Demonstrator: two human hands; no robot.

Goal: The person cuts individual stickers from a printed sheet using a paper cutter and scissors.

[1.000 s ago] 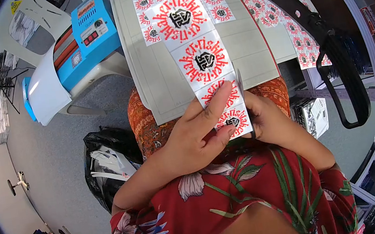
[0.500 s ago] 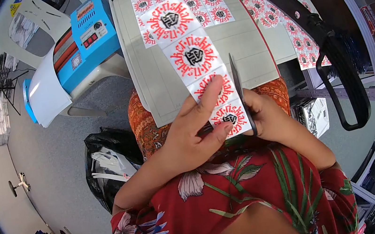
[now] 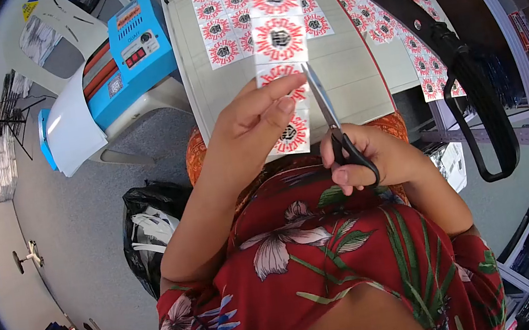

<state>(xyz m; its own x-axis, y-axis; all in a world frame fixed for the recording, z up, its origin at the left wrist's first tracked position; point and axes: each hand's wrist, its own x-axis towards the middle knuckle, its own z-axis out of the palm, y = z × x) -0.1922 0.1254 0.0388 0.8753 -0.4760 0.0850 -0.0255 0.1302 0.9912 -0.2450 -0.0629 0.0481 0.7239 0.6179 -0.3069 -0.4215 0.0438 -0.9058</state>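
Observation:
My left hand (image 3: 257,116) grips a white strip of printed labels (image 3: 280,41), each bearing a red ring of letters around a black emblem. The strip stands upright in view, its upper part over the cutter board. In my right hand (image 3: 369,151) is a pair of black-handled scissors (image 3: 330,113), thumb and fingers at the loops. The blades point up and lie right beside the strip's right edge, near my left fingertip. Behind the strip, a printed label sheet (image 3: 217,31) lies on the pale board of a paper cutter (image 3: 347,80).
The cutter's long black handle (image 3: 507,133) rises at the right. More label sheets (image 3: 421,64) lie beyond the board. A blue laminator (image 3: 137,61) sits on a white chair (image 3: 162,101) at the left. On the floor, a black bag (image 3: 138,248) holds paper offcuts.
The label strip has swung from a slant to nearly upright and shifted slightly. My right hand has moved down, bringing the scissors away from the strip's lower end, with their handles now showing.

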